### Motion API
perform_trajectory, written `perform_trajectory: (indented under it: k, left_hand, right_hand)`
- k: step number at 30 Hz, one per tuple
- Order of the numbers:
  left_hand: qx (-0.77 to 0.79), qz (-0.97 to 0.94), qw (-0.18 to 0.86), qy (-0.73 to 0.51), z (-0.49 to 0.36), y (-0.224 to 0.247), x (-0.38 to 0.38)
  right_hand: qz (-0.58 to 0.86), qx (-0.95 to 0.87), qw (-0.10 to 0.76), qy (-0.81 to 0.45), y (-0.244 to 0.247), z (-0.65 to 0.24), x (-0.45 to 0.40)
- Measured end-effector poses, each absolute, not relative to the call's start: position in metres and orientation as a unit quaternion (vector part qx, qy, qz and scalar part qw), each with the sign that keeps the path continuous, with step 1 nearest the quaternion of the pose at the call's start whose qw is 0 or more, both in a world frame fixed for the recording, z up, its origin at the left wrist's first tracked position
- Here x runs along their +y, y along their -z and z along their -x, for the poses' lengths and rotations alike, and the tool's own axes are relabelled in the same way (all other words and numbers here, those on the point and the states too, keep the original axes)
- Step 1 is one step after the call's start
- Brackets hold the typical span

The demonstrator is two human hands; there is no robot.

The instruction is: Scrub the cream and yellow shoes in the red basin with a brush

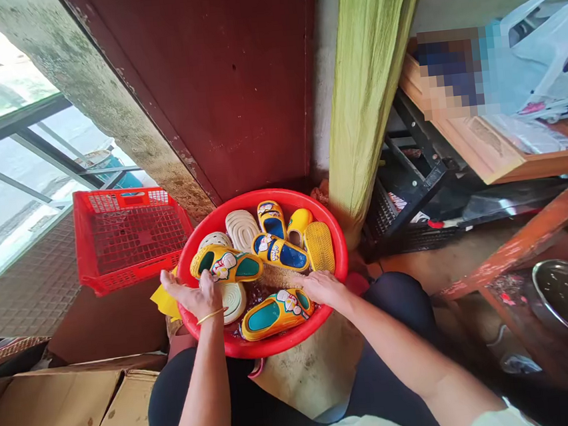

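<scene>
A yellow clog with a green insole (250,268) lies in the left part of a round red plastic basin (271,348), at the centre of the frame. Its mate (264,317) is at the basin's lower edge; blue-insoled yellow slides (296,259) and cream slippers (243,229) crowd the upper part, with dark liquid showing between them.

The basin sits before the person's knees. A dark red door (225,78) stands behind it at top centre, and a yellow-green curtain (367,84) hangs to the right. A red plastic crate (132,278) is at centre left, cardboard boxes (52,409) lower left, and a wooden drawer (500,159) with a plastic bag (549,47) upper right.

Both forearms reach up from the bottom edge. The left hand (196,296) has its thumb spread outward and fingers at the clog's near edge; whether they grip cannot be told. The right hand (325,288) is closed around a scrubbing brush (279,278), bristles partly visible.
</scene>
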State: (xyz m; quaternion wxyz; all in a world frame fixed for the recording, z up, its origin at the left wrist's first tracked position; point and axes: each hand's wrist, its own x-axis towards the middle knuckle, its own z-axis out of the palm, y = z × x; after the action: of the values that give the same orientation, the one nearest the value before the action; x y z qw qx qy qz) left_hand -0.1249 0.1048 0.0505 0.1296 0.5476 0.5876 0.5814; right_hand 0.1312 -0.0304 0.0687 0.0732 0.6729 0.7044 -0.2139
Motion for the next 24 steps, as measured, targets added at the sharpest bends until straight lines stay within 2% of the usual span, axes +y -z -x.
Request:
perform_trajectory:
  k: [1, 3, 5, 7, 9, 12, 17, 21, 24]
  left_hand:
    - [0.564, -0.616, 0.078, -0.544, 0.124, -0.055, 0.098]
    - [0.488, -0.753, 0.046, -0.439, 0.119, -0.06, 0.089]
    - [0.437, -0.826, 0.077, -0.348, 0.114, -0.058, 0.086]
    - [0.44, -0.83, 0.131, -0.315, 0.108, -0.054, 0.089]
    - [0.467, -0.794, 0.199, -0.335, 0.104, -0.051, 0.095]
    - [0.496, -0.688, 0.303, -0.434, 0.108, -0.059, 0.104]
    - [0.533, -0.524, 0.327, -0.578, 0.129, -0.081, 0.107]
    - [0.524, -0.41, 0.491, -0.562, 0.126, -0.075, 0.101]
    - [0.503, -0.436, 0.55, -0.504, 0.111, -0.058, 0.096]
  right_hand:
    - [-0.672, 0.704, 0.073, 0.217, -0.068, -0.132, -0.03]
    - [-0.678, 0.699, 0.068, 0.218, -0.067, -0.132, -0.03]
    - [-0.685, 0.694, 0.057, 0.213, -0.066, -0.13, -0.029]
    - [-0.69, 0.689, 0.05, 0.215, -0.065, -0.128, -0.028]
    - [-0.69, 0.687, 0.047, 0.223, -0.064, -0.13, -0.026]
    - [-0.677, 0.695, 0.028, 0.241, -0.068, -0.14, -0.027]
    - [-0.663, 0.695, -0.094, 0.26, -0.082, -0.159, -0.031]
    - [-0.658, 0.69, -0.226, 0.197, -0.084, -0.145, -0.031]
    - [-0.636, 0.722, -0.227, 0.151, -0.081, -0.123, -0.031]
